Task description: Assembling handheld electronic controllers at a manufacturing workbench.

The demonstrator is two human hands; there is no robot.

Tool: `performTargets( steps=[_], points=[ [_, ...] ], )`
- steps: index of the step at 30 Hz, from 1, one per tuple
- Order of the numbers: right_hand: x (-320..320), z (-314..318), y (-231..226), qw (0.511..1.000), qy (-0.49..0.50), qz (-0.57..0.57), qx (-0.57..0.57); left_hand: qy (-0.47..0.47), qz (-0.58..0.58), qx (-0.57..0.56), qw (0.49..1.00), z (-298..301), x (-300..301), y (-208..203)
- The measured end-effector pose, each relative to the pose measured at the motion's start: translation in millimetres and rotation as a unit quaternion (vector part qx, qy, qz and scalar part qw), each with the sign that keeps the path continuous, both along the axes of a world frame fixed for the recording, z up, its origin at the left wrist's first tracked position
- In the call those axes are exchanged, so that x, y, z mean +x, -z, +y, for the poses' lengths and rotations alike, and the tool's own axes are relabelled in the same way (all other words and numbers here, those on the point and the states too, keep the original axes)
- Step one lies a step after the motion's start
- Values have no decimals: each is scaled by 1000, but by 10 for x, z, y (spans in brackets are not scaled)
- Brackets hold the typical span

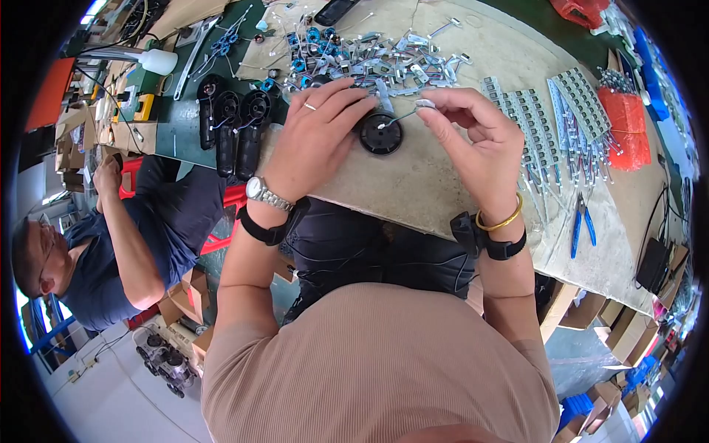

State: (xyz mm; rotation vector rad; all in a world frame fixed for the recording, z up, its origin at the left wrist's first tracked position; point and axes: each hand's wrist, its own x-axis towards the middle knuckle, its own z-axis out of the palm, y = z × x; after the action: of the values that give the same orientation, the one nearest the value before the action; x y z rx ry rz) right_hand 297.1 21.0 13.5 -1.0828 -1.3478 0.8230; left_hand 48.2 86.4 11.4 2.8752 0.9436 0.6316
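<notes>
A round black plastic housing (381, 137) lies on the table in front of me, with a white connector (382, 126) at its middle. From that connector a thin wire (401, 117) runs up to a small silvery part (424, 104). My right hand (478, 136) pinches this part between thumb and forefinger. My left hand (319, 133) rests just left of the housing, fingers stretched out and slightly apart, its thumb hidden. Past its fingertips sits a dark part (320, 80), mostly covered. Beyond both hands spreads a pile of small wired boards (406, 63).
Black elongated housings (227, 122) lie to the left. Sheets of small boards (528, 118), a red bag (626, 129) and blue-handled pliers (582, 225) are on the right. A bottle (157, 61) stands far left. Another person (122, 236) sits at my left.
</notes>
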Motion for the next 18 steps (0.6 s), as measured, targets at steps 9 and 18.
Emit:
performTargets(
  steps=[9,18],
  points=[
    [35,-55,-14,988,47,-95,114,-55,-9,-7,998,-148,43,-93],
    [-9,-380,-374,945,25,-214,247,-107,-102,-129,980,-656,-73,-154]
  ],
)
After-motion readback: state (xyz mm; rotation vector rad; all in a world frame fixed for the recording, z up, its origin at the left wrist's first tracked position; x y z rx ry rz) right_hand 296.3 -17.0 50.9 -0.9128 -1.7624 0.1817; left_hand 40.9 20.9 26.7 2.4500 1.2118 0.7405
